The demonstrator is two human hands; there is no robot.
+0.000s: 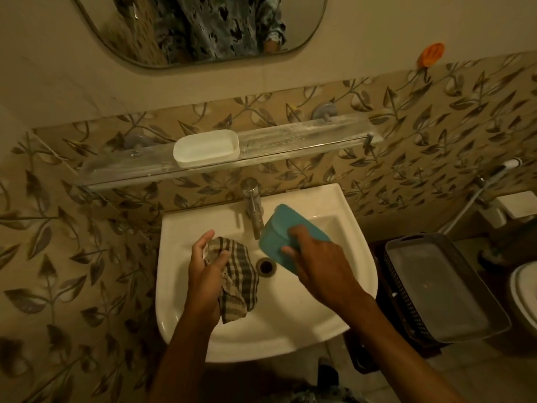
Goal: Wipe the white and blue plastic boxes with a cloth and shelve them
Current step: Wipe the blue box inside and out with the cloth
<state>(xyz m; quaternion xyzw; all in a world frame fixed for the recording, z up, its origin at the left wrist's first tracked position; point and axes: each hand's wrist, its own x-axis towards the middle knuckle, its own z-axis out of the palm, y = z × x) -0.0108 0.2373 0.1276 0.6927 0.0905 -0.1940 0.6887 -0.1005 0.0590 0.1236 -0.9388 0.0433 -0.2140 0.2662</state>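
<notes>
My right hand point(318, 261) grips a blue plastic box point(279, 231), tilted over the white sink point(180, 225) just right of the tap. My left hand point(205, 269) holds a checked cloth point(239, 274) bunched over the basin, a short gap left of the box. The cloth and the box are not touching. A white plastic box point(207, 151) stands open side up on the glass shelf point(305, 138) above the sink, near the shelf's middle.
A chrome tap point(253, 207) rises at the sink's back, close to the blue box. A dark basket holding a grey tray point(436, 289) stands right of the sink. A mirror point(203, 27) hangs above; an orange holder point(433, 53) is on the wall at right.
</notes>
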